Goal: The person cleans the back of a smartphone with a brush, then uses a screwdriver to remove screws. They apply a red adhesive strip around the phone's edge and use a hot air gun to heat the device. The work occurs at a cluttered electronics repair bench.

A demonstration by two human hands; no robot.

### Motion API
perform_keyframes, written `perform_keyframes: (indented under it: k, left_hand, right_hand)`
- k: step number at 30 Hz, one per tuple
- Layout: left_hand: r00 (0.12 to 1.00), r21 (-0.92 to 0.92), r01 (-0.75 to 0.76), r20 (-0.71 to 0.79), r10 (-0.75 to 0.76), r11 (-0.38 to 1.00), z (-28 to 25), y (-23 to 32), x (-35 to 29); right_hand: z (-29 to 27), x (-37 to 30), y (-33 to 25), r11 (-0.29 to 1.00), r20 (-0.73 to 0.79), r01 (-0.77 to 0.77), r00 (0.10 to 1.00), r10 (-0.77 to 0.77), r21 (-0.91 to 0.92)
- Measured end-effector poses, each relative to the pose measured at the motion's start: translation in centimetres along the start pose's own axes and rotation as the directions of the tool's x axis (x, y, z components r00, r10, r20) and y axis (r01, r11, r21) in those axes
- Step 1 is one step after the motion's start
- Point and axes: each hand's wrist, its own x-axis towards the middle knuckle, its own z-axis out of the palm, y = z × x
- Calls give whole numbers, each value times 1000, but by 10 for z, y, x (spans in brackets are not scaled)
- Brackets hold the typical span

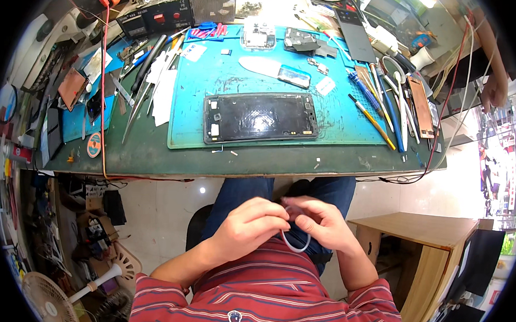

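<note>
Grey cable (298, 251) looped between two hands, near side of the bench (143, 163).
Left hand (250, 226): fingertips narrowed, apparently pinching one end. Right hand (325, 224): fingers curled; blur hides their grip. The phone (260, 118) lies flat on the mat (185, 106), presumably for steady support.

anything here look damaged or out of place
The blue mat looks worn, scuffed with dark marks, and small pale scraps lie loose near the front edge of the green bench, like stray debris. The thin cord looped below the left hand and right hand shows no clear damage.
</note>
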Motion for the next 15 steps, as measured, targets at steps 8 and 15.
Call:
perform_keyframes:
  k: [8, 15]
  left_hand:
    - [856, -368, 477, -15, -518, 798, -4, 10, -12]
    - [915, -119, 396, -28, -402, 911, -7, 8, -2]
  right_hand:
    - [9, -3, -15, 987, -254, 149, 954, -161, -63]
    - [15, 1, -18, 941, -320, 246, 894, -313, -232]
